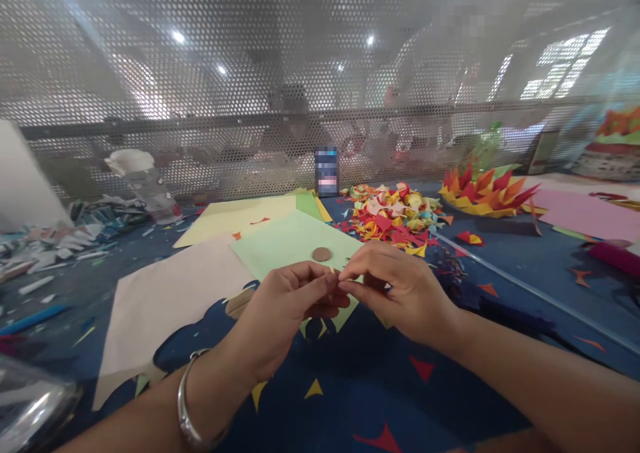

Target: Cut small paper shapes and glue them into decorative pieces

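Observation:
My left hand [300, 296] and my right hand [395, 290] meet at the fingertips, both in a closed pinch. Between them shows a sliver of a small pale piece of paper [333, 271], mostly covered by the fingers. Just beyond the fingertips, a round brown disc [321, 254] lies on a pale green sheet [285, 236]. A pale pink sheet [165, 293] with curved cut-outs along one edge lies to the left, partly behind my left wrist. Another tan piece [240, 304] shows beside my left hand.
Behind the sheets stands a phone [327, 172] against a perforated metal screen [240, 146]. Colourful folded paper bits [395, 216] are heaped at centre right, near a red-and-yellow paper piece [483, 193]. A clear bottle [153, 193] stands left. Scraps [423, 368] dot the blue table [350, 386].

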The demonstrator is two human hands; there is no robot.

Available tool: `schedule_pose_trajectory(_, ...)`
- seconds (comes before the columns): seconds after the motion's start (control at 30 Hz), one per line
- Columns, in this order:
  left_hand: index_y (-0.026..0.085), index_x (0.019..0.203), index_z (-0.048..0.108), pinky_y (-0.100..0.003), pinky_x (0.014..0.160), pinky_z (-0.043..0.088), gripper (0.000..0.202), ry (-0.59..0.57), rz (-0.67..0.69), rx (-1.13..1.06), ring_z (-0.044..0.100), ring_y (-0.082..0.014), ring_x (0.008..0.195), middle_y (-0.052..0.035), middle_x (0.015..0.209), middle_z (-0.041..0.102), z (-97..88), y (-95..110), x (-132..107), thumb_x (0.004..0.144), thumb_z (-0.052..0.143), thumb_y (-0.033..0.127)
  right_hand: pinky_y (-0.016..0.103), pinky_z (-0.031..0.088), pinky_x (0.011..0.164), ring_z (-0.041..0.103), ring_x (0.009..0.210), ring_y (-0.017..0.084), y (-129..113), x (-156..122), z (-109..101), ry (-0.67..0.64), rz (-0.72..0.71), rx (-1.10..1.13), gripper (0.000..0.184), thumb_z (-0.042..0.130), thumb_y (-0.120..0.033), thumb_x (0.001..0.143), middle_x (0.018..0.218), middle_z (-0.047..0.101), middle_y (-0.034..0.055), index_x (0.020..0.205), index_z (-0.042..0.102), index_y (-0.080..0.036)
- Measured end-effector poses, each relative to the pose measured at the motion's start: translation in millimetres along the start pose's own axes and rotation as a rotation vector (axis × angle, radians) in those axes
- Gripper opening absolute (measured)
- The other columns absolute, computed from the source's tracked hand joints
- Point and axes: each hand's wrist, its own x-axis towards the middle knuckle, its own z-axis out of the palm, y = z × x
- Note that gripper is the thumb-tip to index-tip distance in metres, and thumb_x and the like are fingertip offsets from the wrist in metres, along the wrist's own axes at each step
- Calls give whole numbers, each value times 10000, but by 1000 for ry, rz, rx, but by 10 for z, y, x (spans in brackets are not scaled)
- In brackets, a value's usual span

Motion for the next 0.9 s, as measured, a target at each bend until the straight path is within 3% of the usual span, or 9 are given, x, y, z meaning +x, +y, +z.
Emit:
schedule_pose_trajectory(0.63, 132, 842, 696, -242, 731, 449, 234, -37, 25, 89, 603, -129, 771, -40, 807, 674, -1, 20, 19, 810, 709, 363, 191, 411, 508, 507, 587, 72, 16, -7, -48, -111, 223, 160, 99, 651, -249, 884, 759, 563, -2, 848, 670, -158)
schedule_pose_trajectory(0.9, 139, 864, 743, -232, 706, 448, 217, -4, 33, 158, 607, -129, 739, -49, 780, 701, 15, 14, -11, 809, 698, 344, 190, 420, 518, 518, 581, 68, 21, 9, -44, -109, 210, 136, 115, 633, -254, 896, 753, 564, -3, 843, 666, -158)
